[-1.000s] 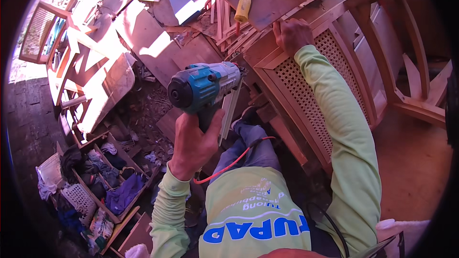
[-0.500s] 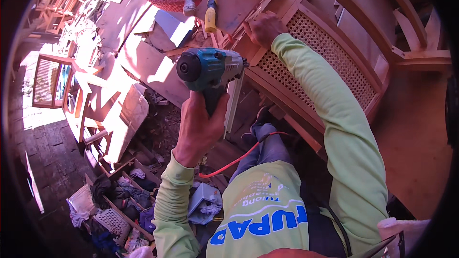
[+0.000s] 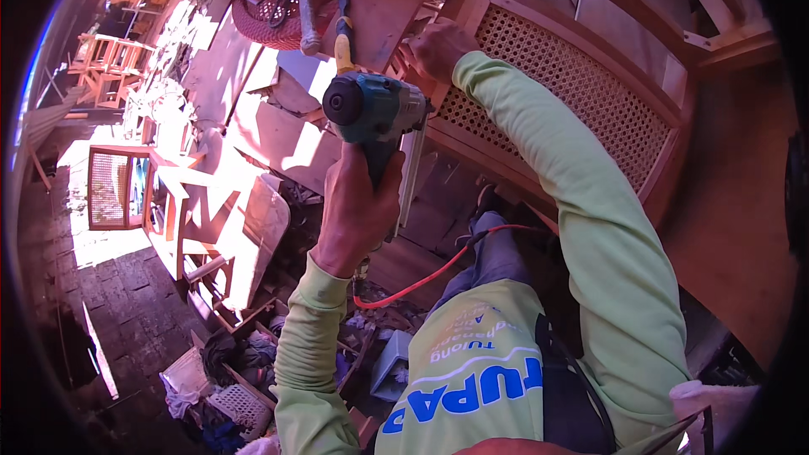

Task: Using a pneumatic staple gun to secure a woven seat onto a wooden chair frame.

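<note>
My left hand (image 3: pixel 358 211) is wrapped around the grip of a teal and grey air-powered nail gun (image 3: pixel 371 108), held above the floor. A red air hose (image 3: pixel 421 282) runs from the base of its grip. The gun's nose end lies beside the edge of a wooden chair frame (image 3: pixel 497 147) with a woven cane panel (image 3: pixel 581 88). My right hand (image 3: pixel 438 49) is closed at the left corner of that frame, near the gun; its fingertips are partly hidden.
A hammer (image 3: pixel 307 21) and a yellow-handled chisel (image 3: pixel 344 46) lie beside a red woven basket (image 3: pixel 257 25) on the bench. At left stands another wooden chair (image 3: pixel 118 190) with cane. Cloth and scraps fill a wooden crate at lower left, near a pale plastic container (image 3: pixel 391 366).
The whole view has shifted, so the surroundings sit differently in the picture. The nail gun stays in my left hand, and my right hand stays at the frame corner.
</note>
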`<state>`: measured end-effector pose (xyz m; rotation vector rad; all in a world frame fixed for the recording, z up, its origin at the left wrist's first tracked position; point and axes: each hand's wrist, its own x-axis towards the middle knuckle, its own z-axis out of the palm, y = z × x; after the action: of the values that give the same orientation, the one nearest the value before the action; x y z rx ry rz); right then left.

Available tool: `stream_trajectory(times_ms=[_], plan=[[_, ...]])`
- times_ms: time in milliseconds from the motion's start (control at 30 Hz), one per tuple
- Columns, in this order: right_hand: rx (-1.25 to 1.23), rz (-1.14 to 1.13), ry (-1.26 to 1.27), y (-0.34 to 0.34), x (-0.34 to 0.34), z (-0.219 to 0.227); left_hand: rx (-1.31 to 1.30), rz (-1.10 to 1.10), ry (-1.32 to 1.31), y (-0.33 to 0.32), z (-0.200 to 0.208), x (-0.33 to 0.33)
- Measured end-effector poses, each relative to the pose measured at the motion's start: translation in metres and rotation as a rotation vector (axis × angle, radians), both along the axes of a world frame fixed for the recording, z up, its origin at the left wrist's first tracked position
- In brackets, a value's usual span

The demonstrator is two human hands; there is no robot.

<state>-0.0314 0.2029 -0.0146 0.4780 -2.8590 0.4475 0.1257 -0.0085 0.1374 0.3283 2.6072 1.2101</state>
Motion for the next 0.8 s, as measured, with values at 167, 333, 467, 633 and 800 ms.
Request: stream_trajectory(times_ms=[167,333,467,633,800], plan=[[0.066,0.085,-0.008,0.002,-0.001,0.0,-0.138,-0.049,0.15,0.008,0.0,0.003],[0.069,0.08,-0.047,0.002,-0.005,-0.003,-0.101,-0.061,0.108,0.013,-0.001,0.0],[0.02,0.066,-0.055,0.003,-0.004,-0.004,-0.14,-0.081,0.15,0.017,-0.001,-0.001],[0.037,0.052,-0.049,0.001,-0.007,-0.006,-0.145,-0.123,0.224,0.026,-0.008,-0.004],[0.044,0.067,-0.04,-0.001,-0.006,-0.002,-0.214,-0.118,0.269,0.026,-0.009,0.001]])
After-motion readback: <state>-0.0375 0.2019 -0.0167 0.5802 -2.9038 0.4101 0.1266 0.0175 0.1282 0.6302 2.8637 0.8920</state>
